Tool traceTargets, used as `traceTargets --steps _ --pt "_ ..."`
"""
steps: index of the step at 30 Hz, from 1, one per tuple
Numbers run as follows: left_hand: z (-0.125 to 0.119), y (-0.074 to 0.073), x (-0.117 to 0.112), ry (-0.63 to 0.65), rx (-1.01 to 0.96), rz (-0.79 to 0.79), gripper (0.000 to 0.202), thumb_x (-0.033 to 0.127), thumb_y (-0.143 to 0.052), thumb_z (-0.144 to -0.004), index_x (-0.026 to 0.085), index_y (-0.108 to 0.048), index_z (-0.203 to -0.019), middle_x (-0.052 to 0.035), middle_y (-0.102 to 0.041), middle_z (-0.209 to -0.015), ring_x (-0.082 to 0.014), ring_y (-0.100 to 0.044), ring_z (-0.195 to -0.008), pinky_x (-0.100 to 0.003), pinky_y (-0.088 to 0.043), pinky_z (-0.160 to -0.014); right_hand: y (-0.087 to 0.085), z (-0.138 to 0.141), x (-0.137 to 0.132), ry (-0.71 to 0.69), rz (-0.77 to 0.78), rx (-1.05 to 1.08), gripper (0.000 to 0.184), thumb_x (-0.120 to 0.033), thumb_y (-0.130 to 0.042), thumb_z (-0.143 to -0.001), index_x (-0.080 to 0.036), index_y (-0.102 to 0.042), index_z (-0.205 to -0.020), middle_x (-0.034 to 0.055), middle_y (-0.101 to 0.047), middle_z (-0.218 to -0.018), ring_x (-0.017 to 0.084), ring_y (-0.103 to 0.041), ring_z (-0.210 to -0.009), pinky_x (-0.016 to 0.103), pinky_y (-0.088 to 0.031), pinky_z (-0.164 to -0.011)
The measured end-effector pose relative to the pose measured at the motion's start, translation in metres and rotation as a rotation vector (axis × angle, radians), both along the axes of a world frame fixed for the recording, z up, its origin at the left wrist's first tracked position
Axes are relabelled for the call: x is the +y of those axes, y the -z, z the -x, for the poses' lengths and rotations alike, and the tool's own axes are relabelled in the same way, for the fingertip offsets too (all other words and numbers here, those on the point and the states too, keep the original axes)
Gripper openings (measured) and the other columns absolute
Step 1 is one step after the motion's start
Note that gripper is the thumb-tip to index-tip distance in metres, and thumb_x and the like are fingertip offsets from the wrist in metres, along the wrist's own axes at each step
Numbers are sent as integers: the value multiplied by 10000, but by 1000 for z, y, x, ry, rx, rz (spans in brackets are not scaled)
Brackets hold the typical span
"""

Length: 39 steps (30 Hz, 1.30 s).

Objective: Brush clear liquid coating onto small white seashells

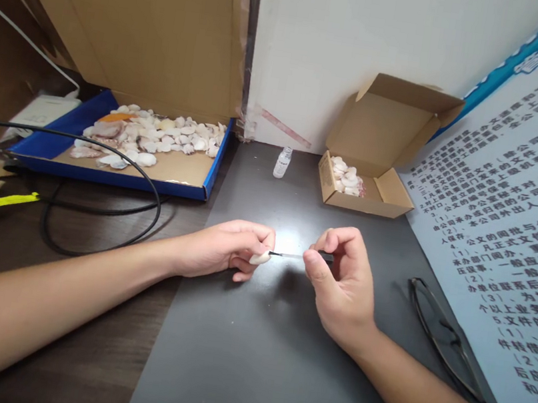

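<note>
Pinched in my left hand (237, 244) is a small white seashell (259, 258), held above the grey mat. My right hand (344, 287) grips a thin brush (291, 256) by its dark cap, between thumb and fingers. The brush's dark tip points left and meets the shell's right edge, or comes very close to it. Beyond the hands a small clear glass bottle (281, 163) with a white label stands upright, its cap off.
A blue-edged cardboard box (170, 188) at left holds many seashells (157, 134). Several shells lie in a small open carton (364, 204) at back right. A black cable (156, 211) loops at left. Eyeglasses (450, 343) lie beside a printed board (512, 197) at right.
</note>
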<state>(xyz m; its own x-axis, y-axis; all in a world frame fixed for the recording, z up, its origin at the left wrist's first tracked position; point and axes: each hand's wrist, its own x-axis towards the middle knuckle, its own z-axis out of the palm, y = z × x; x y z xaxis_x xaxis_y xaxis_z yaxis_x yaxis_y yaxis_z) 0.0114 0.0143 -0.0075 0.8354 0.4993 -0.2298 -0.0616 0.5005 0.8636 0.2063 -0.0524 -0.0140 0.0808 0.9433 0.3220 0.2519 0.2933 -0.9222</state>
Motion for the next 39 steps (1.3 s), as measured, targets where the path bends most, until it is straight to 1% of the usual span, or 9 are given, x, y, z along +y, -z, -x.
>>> traceTargets --steps 3,6,10,12,17,22,28,34,39 --pt "0 0 0 3 3 -1 160 209 -567 -788 157 -451 -691 67 -297 -579 -48 -244 -499 -195 -352 -495 0 0 1 -14 -14 -55 260 -281 -681 -864 -239 -426 -836 -51 -395 -733 109 -388 -617 252 -356 -567" --pt "-1 0 0 0 3 -10 162 201 -561 -792 155 -446 -688 63 -309 -588 -46 -239 -504 -193 -354 -498 0 0 1 -8 -14 -80 255 -270 -669 -872 -237 -421 -820 -53 -386 -721 107 -383 -614 243 -350 -558" --pt "0 0 1 8 11 -16 160 207 -554 -799 155 -448 -692 61 -307 -591 -48 -246 -508 -193 -351 -499 0 0 0 29 -39 -48 244 -283 -662 -874 -243 -424 -844 -50 -407 -744 108 -385 -609 247 -351 -549" --pt "1 0 1 12 15 -18 158 212 -556 -800 156 -452 -695 63 -294 -586 -49 -246 -509 -193 -349 -499 0 1 0 19 -49 -47 250 -285 -671 -868 -243 -425 -846 -51 -409 -744 108 -388 -610 246 -357 -551" --pt "1 1 1 6 8 -18 151 199 -549 -801 153 -453 -694 59 -320 -598 -46 -245 -507 -194 -356 -500 -1 0 1 13 -15 -97 257 -270 -657 -880 -237 -412 -810 -57 -369 -709 102 -361 -593 238 -332 -535" --pt "0 1 1 10 5 -19 158 198 -544 -804 154 -443 -691 58 -331 -601 -44 -249 -502 -194 -353 -497 -2 0 -1 33 -52 -61 242 -281 -654 -875 -241 -418 -836 -53 -404 -738 105 -381 -606 244 -357 -555" --pt "0 0 1 10 -6 -19 161 203 -548 -803 151 -449 -687 55 -339 -608 -45 -254 -509 -197 -360 -503 -2 0 0 17 -1 -108 260 -257 -647 -878 -234 -402 -796 -65 -359 -690 93 -338 -562 235 -309 -507" --pt "1 0 1 4 6 -4 165 220 -562 -803 153 -461 -690 66 -284 -580 -48 -246 -504 -192 -349 -499 -1 0 0 40 -58 -52 246 -282 -657 -880 -242 -418 -834 -55 -403 -736 103 -380 -597 248 -349 -543" --pt "0 0 1 -4 4 2 174 215 -560 -803 152 -454 -681 66 -290 -577 -44 -249 -497 -190 -352 -496 -1 0 0 4 -42 -105 262 -252 -665 -877 -238 -413 -809 -57 -382 -710 100 -385 -599 237 -342 -534"
